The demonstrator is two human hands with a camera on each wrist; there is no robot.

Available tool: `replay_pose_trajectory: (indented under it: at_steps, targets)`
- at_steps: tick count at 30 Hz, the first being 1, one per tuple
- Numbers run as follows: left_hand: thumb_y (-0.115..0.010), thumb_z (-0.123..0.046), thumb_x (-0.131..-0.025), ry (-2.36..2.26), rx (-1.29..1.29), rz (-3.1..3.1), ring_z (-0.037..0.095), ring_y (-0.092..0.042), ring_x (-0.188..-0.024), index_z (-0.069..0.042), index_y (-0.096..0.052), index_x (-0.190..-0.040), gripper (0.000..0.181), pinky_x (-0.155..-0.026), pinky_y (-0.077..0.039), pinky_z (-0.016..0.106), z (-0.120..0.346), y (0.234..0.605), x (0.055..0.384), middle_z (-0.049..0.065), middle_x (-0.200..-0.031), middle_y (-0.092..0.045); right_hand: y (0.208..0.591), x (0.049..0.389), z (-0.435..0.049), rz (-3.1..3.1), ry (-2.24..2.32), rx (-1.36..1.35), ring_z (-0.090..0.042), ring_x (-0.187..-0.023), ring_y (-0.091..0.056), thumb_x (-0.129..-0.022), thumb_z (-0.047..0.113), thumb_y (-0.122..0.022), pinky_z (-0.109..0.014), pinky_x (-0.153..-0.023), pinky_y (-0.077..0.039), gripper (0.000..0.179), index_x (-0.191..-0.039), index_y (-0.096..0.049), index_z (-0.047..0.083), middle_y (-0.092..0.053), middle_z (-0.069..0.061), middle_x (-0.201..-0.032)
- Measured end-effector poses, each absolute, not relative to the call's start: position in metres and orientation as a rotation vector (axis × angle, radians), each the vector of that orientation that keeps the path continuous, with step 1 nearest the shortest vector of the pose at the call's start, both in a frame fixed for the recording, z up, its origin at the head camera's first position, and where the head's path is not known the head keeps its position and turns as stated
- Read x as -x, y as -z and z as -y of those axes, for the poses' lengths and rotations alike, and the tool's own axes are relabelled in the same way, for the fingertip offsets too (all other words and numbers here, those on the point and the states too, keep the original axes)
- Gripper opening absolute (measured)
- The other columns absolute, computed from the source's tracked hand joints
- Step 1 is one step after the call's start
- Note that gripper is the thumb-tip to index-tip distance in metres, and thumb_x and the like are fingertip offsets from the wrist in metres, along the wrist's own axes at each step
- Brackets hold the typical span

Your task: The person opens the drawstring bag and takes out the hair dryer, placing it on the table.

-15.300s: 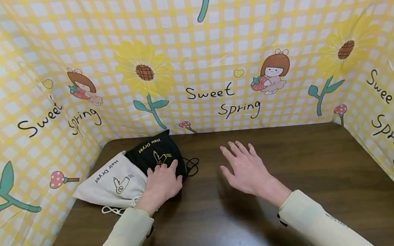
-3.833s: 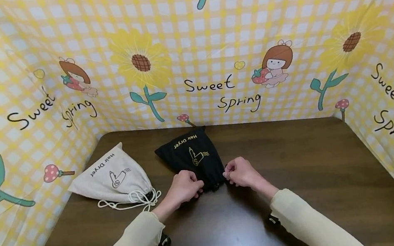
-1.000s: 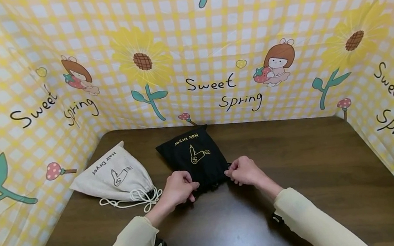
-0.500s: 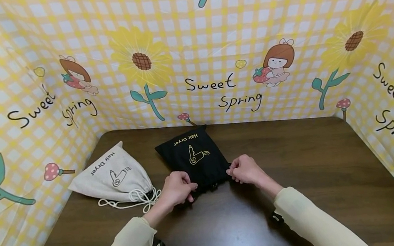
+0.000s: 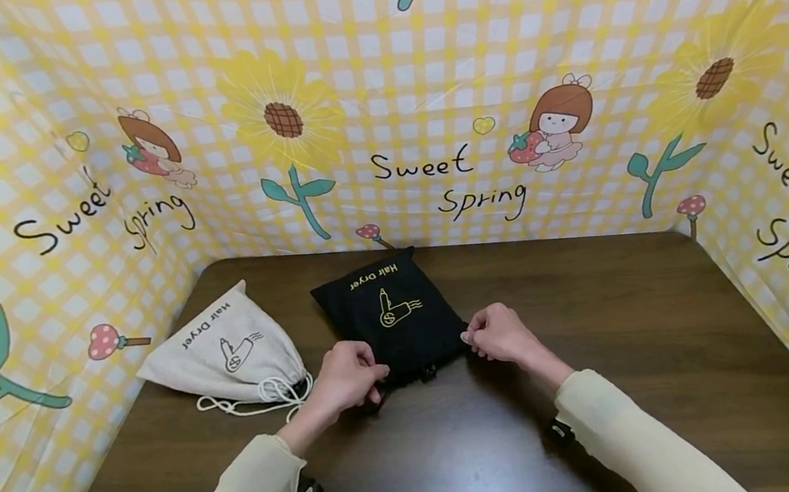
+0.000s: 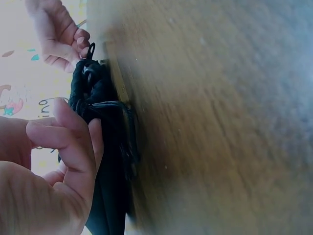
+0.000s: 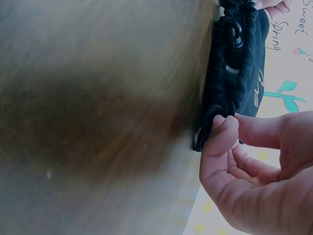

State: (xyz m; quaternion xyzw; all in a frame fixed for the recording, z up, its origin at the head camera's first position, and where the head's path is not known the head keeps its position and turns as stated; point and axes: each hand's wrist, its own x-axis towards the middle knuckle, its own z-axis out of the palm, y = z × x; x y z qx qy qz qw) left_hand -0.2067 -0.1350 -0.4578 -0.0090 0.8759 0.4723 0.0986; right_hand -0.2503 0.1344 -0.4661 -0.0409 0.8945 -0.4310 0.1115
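A black drawstring bag, printed with gold "Hair Dryer" lettering and a dryer picture, lies flat with its mouth toward me. My left hand pinches the left corner of that mouth between thumb and fingers. At the right corner, my right hand pinches the edge. The gathered rim is stretched between both hands and parts slightly in the right wrist view. A black cord hangs from the rim in the left wrist view. Left of it lies an off-white drawstring bag with the same print in black.
White cords trail from the off-white bag's mouth, close to my left forearm. The dark wooden table is enclosed on the back and both sides by a yellow checked cloth with flowers and lettering.
The black bag, earlier against the off-white one, now lies farther right. Both hands have taken its mouth corners and moved apart, spreading the mouth wider.
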Motion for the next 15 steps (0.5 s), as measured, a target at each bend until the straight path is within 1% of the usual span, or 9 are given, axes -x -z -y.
replay_pose_trajectory:
  at_steps: [5,8,11,15]
  targets:
    - [-0.077,-0.006,-0.092,-1.391,0.022,-2.610,0.014,-0.054,-0.038,-0.007,-0.058,-0.074,0.026,-0.040,-0.037,0.023,0.1356,0.4587,0.2039,0.003,-0.051,-0.062,0.4653,0.2492,-0.1343,-2.626,1.253,0.127,-0.015,-0.056,-0.062,-0.098,0.013,-0.074,-0.031,-0.055,-0.055,0.023,-0.079,-0.072,0.002,-0.070,-0.007,-0.070]
    - [-0.077,-0.009,-0.094,-1.387,0.021,-2.611,0.015,-0.057,-0.039,-0.007,-0.059,-0.076,0.025,-0.040,-0.040,0.024,0.1353,0.4583,0.2015,0.003,-0.053,-0.064,0.4643,0.2472,-0.1345,-2.606,1.230,0.132,-0.016,-0.056,-0.062,-0.099,0.016,-0.074,-0.033,-0.057,-0.056,0.024,-0.079,-0.072,0.003,-0.070,-0.007,-0.072]
    - [-0.078,-0.013,-0.095,-1.390,0.015,-2.584,0.020,-0.062,-0.043,-0.007,-0.060,-0.081,0.024,-0.040,-0.044,0.026,0.1348,0.4576,0.1990,0.005,-0.059,-0.066,0.4634,0.2457,-0.1353,-2.581,1.203,0.139,-0.017,-0.057,-0.062,-0.099,0.018,-0.073,-0.035,-0.059,-0.057,0.025,-0.079,-0.072,0.002,-0.068,-0.008,-0.071]
    - [-0.081,-0.015,-0.094,-1.415,-0.015,-2.543,0.024,-0.068,-0.052,-0.007,-0.062,-0.087,0.022,-0.042,-0.048,0.028,0.1331,0.4598,0.1979,0.008,-0.071,-0.069,0.4636,0.2461,-0.1363,-2.573,1.194,0.140,-0.018,-0.058,-0.061,-0.098,0.017,-0.072,-0.033,-0.059,-0.055,0.024,-0.080,-0.072,0.002,-0.067,-0.008,-0.071]
